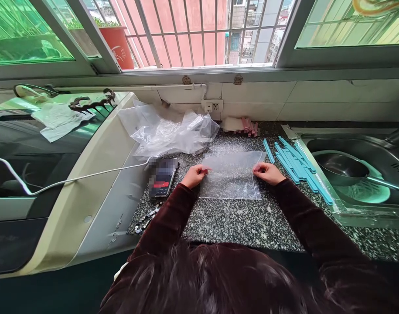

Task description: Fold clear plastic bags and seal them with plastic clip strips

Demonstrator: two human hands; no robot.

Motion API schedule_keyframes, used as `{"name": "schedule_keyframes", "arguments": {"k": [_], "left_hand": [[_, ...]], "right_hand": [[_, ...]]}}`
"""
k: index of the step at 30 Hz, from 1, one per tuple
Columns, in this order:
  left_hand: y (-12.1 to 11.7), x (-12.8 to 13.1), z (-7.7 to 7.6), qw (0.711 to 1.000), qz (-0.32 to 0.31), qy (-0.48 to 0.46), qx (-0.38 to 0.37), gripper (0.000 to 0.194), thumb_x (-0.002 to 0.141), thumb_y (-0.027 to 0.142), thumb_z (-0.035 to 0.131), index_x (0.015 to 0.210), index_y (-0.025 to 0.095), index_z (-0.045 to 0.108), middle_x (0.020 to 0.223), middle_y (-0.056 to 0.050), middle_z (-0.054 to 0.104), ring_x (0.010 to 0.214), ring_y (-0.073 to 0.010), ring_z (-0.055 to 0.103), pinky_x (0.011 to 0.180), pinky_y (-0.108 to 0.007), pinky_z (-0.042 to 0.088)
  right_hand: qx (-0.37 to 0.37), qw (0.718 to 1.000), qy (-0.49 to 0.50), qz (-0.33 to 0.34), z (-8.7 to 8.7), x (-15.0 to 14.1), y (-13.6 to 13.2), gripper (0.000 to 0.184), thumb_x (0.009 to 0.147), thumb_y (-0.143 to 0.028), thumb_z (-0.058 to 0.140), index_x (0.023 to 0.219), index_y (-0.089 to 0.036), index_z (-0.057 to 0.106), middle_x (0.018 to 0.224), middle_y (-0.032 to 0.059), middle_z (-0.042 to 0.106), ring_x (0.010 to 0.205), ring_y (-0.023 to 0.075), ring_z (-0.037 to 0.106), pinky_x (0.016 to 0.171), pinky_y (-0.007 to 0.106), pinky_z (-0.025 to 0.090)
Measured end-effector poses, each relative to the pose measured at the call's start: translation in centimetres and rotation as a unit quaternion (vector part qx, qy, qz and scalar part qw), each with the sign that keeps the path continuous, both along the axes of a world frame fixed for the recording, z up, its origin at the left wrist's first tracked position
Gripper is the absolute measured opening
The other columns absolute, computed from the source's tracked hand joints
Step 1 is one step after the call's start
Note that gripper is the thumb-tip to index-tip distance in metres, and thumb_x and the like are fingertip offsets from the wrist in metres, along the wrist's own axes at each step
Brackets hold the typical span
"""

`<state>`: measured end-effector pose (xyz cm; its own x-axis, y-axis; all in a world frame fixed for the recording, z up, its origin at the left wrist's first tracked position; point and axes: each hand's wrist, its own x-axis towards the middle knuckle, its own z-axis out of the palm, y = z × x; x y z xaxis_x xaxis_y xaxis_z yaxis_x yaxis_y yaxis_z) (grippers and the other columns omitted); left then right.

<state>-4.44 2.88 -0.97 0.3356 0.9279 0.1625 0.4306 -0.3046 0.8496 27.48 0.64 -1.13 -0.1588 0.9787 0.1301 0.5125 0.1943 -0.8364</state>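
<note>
A clear plastic bag [230,179] is stretched out just over the speckled counter [228,222]. My left hand [195,175] pinches its left edge, and my right hand [267,173] pinches the right edge. Right of my right hand lie several light-blue plastic strips [287,161], one of them set a little apart near the bag's upper right corner. Beyond my left hand sits a heap of crumpled clear plastic bags [176,133]. A stack of small bags with pink strips [248,126] rests against the tiled wall.
To the left of my left hand lies a phone [163,176] with a white cable [88,174]. Small shiny bits [148,220] are scattered by my left forearm. A washing machine [97,174] borders the left side; a sink [379,144] holding a pan [341,165] is at right.
</note>
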Motion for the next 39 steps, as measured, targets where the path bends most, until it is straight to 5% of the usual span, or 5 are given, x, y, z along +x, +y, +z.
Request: {"name": "schedule_keyframes", "arguments": {"k": [8,14,30,35,39], "left_hand": [[0.2,-0.2,0.2,0.993,0.028,-0.086,-0.072,0.014,0.064,0.016,0.053,0.061,0.014,0.067,0.065,-0.003,0.067,0.068,-0.0142,0.059,0.074,-0.028,0.046],[0.0,-0.3,0.3,0.988,0.002,-0.102,-0.114,0.017,0.057,0.014,0.055,0.065,0.015,0.070,0.073,-0.004,0.069,0.071,-0.0160,0.061,0.071,-0.029,0.049],[0.0,-1.0,0.4,0.981,-0.045,0.166,0.093,0.027,0.067,0.009,0.046,0.064,0.021,0.071,0.070,-0.003,0.061,0.080,-0.0178,0.053,0.082,-0.034,0.044],[-1.0,0.0,1.4,0.953,0.005,0.220,0.207,0.014,0.072,0.030,0.059,0.072,0.020,0.069,0.111,-0.008,0.061,0.106,-0.0259,0.049,0.096,-0.042,0.035],[-1.8,1.8,1.6,0.932,-0.085,0.269,0.225,0.026,0.077,0.031,0.055,0.098,0.020,0.066,0.126,-0.007,0.057,0.115,-0.0253,0.047,0.101,-0.042,0.031]], "right_hand": [[0.068,0.997,-0.028,0.022,-1.1,0.3,0.1,0.012,0.065,-0.031,0.058,0.065,-0.019,0.058,0.068,0.0024,0.060,0.063,0.0152,0.056,0.063,0.029,0.046],[0.105,0.989,-0.086,0.060,-0.2,0.0,-0.6,0.009,0.069,-0.025,0.053,0.066,-0.019,0.058,0.062,0.0000,0.053,0.055,0.0120,0.049,0.055,0.025,0.041],[0.199,0.960,-0.186,0.066,-0.5,0.2,-0.7,0.021,0.070,-0.012,0.047,0.069,-0.021,0.066,0.077,0.0040,0.063,0.068,0.0156,0.059,0.062,0.028,0.047],[0.181,0.960,-0.208,0.041,-0.3,-0.1,-0.9,0.014,0.073,-0.023,0.053,0.069,-0.020,0.066,0.080,0.0054,0.064,0.072,0.0175,0.060,0.063,0.029,0.047],[0.173,0.959,-0.223,0.034,-0.5,-0.2,-0.8,0.013,0.074,-0.023,0.053,0.070,-0.020,0.065,0.080,0.0059,0.065,0.074,0.0182,0.061,0.066,0.030,0.048]]}}
